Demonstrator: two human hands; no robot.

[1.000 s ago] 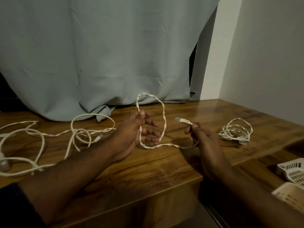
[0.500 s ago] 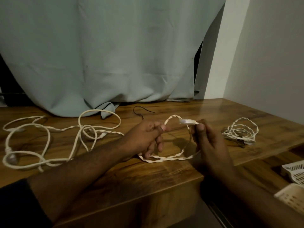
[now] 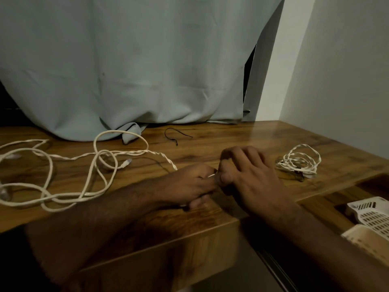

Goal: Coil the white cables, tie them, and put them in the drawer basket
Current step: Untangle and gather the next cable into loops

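A long white twisted cable (image 3: 92, 165) sprawls in loose loops over the left of the wooden desk (image 3: 231, 135) and runs into my left hand (image 3: 189, 184). That hand grips the cable's gathered end low on the desk near the front edge; only a sliver of white shows between the fingers. My right hand (image 3: 248, 173) lies curled over it from the right, its fingers meeting the left hand's; the cable under it is hidden. A second white cable (image 3: 299, 163), coiled into a small bundle, lies to the right. The white perforated drawer basket (image 3: 372, 218) sits at the lower right.
A thin black tie (image 3: 176, 134) lies on the desk behind my hands. A pale blue curtain (image 3: 126, 70) hangs down to the desk's back edge. A white wall closes the right side. A second, cream basket (image 3: 366, 241) shows beside the white one.
The open loop held between my hands has closed up as both hands came together and dropped to the desk. The cable's plug end, seen in my right fingers before, is now hidden.
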